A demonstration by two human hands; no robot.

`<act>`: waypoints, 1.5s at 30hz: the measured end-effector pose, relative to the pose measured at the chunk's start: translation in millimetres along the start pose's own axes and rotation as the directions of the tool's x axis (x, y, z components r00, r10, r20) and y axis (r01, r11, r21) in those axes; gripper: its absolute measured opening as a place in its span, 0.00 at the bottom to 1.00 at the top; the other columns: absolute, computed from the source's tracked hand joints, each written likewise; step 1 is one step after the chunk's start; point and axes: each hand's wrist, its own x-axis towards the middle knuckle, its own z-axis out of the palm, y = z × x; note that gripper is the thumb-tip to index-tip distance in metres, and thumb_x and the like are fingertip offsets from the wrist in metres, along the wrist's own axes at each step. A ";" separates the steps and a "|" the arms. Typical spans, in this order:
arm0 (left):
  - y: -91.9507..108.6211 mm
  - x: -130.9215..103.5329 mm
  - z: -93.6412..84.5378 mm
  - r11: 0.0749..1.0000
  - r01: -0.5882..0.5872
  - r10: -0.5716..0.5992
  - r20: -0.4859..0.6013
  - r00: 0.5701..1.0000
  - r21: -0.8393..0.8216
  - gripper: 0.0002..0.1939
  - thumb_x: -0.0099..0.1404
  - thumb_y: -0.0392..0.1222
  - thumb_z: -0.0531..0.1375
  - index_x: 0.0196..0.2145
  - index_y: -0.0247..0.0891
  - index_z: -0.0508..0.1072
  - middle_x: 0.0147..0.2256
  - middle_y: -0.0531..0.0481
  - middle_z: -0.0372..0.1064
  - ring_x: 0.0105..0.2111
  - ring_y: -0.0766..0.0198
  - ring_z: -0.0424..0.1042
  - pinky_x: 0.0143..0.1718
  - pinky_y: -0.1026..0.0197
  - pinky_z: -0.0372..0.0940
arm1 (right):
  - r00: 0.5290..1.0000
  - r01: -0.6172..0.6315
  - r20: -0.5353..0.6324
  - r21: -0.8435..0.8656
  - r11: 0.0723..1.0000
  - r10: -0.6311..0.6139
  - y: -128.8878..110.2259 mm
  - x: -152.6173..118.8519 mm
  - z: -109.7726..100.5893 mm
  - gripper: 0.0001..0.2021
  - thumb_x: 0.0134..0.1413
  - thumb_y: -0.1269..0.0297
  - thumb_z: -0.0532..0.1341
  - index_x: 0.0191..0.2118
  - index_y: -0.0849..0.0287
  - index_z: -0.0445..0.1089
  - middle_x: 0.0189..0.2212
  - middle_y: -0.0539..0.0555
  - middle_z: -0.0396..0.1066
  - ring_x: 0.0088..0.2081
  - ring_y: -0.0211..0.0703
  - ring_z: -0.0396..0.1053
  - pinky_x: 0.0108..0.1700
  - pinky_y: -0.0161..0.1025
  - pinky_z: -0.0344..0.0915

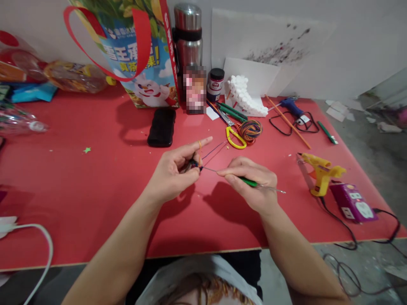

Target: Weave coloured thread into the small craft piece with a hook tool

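Between the thumb and fingers of my left hand is a small dark piece of crochet work, mostly covered by the fingers. An orange thread loops round the raised index finger, and a dark blue thread runs off toward the right. My right hand grips a crochet hook with a green handle and thin metal ends. Its left tip meets the work at my left fingertips. Beyond both hands lies a ball of multicoloured thread, beside yellow-handled scissors.
A black phone lies behind my left hand. To the right are a yellow glue gun, a purple box and a blue glue gun with cables. A gift bag, a steel flask and a white model stand at the back.
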 end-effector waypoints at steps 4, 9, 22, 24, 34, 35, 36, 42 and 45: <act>-3.2 2.3 -2.6 0.999 -0.001 0.002 0.029 1.000 -0.036 0.35 0.53 0.29 0.67 0.60 0.43 0.79 0.31 0.53 0.68 0.29 0.68 0.63 0.30 0.66 0.61 | 1.000 0.016 -0.006 -0.031 0.999 -0.016 -0.4 1.4 -2.3 0.11 0.63 0.73 0.67 0.46 0.53 0.84 0.29 0.52 0.75 0.30 0.40 0.72 0.33 0.39 0.70; -16.3 7.0 -0.3 0.986 -0.006 0.003 -0.019 1.000 -0.168 0.32 0.56 0.32 0.68 0.59 0.44 0.80 0.30 0.53 0.67 0.28 0.69 0.61 0.29 0.66 0.59 | 0.995 0.096 0.026 -0.136 0.986 -0.093 -3.4 -2.7 0.2 0.13 0.64 0.74 0.65 0.50 0.53 0.82 0.32 0.53 0.75 0.31 0.38 0.73 0.33 0.37 0.71; -20.5 0.9 5.5 0.962 -0.148 0.160 -0.032 0.987 0.230 0.38 0.55 0.26 0.62 0.63 0.47 0.76 0.31 0.55 0.67 0.26 0.70 0.59 0.28 0.66 0.57 | 0.983 0.181 0.086 -0.233 0.956 -0.165 -1.2 -3.4 2.6 0.12 0.64 0.75 0.65 0.49 0.58 0.81 0.34 0.55 0.74 0.33 0.39 0.74 0.36 0.37 0.72; -20.5 4.4 5.4 0.999 -0.045 0.044 -0.071 0.996 -0.019 0.35 0.55 0.28 0.64 0.61 0.46 0.78 0.31 0.54 0.68 0.27 0.70 0.62 0.28 0.67 0.59 | 0.978 0.206 0.082 -0.228 0.952 -0.192 -1.0 -4.9 2.2 0.14 0.63 0.76 0.65 0.51 0.57 0.80 0.34 0.55 0.74 0.34 0.39 0.73 0.37 0.37 0.72; -12.2 7.6 6.2 0.803 0.173 -0.192 0.026 0.981 -0.571 0.38 0.49 0.28 0.74 0.59 0.39 0.79 0.28 0.54 0.74 0.20 0.74 0.64 0.16 0.72 0.52 | 0.970 0.240 -0.013 -0.147 0.960 -0.245 -5.8 -6.5 5.3 0.20 0.60 0.82 0.65 0.54 0.59 0.80 0.34 0.54 0.72 0.34 0.40 0.71 0.36 0.39 0.70; -11.5 7.0 7.0 0.795 0.179 -0.196 0.034 0.980 -0.580 0.38 0.49 0.28 0.74 0.59 0.39 0.79 0.28 0.54 0.74 0.19 0.76 0.62 0.15 0.73 0.52 | 0.969 0.240 -0.023 -0.143 0.960 -0.245 -5.9 -6.9 6.0 0.20 0.60 0.82 0.65 0.55 0.58 0.80 0.34 0.54 0.72 0.34 0.40 0.71 0.36 0.39 0.70; -10.9 6.6 7.7 0.788 0.187 -0.201 0.041 0.979 -0.587 0.38 0.50 0.28 0.75 0.59 0.40 0.79 0.28 0.55 0.74 0.18 0.76 0.61 0.14 0.73 0.52 | 0.969 0.237 -0.031 -0.141 0.961 -0.244 -5.8 -7.4 6.6 0.21 0.60 0.82 0.65 0.55 0.58 0.79 0.34 0.54 0.72 0.34 0.40 0.71 0.36 0.39 0.70; -9.5 5.8 7.0 0.796 0.181 -0.208 0.021 0.978 -0.577 0.37 0.51 0.30 0.76 0.59 0.41 0.79 0.27 0.55 0.74 0.16 0.78 0.59 0.12 0.75 0.51 | 0.979 0.182 -0.069 -0.147 0.972 -0.194 -4.3 -8.7 6.6 0.21 0.61 0.80 0.66 0.55 0.54 0.80 0.36 0.54 0.75 0.36 0.41 0.73 0.37 0.39 0.71; -9.9 5.2 6.2 0.805 0.178 -0.201 0.022 0.979 -0.566 0.37 0.52 0.30 0.76 0.60 0.43 0.79 0.27 0.56 0.74 0.16 0.79 0.59 0.12 0.76 0.51 | 0.981 0.167 -0.081 -0.139 0.976 -0.179 -4.0 -8.4 6.7 0.21 0.61 0.80 0.66 0.54 0.53 0.81 0.35 0.53 0.75 0.36 0.41 0.73 0.37 0.39 0.71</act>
